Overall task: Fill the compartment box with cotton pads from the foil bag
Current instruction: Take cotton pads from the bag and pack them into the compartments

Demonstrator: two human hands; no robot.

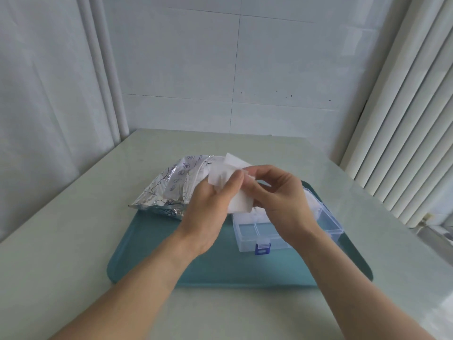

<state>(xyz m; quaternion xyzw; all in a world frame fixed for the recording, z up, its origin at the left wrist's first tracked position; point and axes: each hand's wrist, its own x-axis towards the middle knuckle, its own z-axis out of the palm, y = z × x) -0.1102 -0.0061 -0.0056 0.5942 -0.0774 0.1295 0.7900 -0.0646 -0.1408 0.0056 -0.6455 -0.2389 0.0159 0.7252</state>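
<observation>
Both hands (pixel 213 202) (pixel 279 192) grip thin, white, square cotton pads (pixel 241 204) above the compartment box (pixel 264 234).

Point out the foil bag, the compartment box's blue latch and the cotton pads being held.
foil bag (pixel 169 190): head view, on its printed silver side.
blue latch (pixel 262 249): head view, on the clasp at the box's front wall.
cotton pads (pixel 241 203): head view, on the white stack's lower corner between both hands.

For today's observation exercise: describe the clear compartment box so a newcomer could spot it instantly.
Start at the teal plastic tray on the pale table. On its right half, beneath the right hand, sits the clear plastic compartment box. Unlike the crinkled silver foil bag to its left, it is rigid, see-through, with a blue latch.
</observation>
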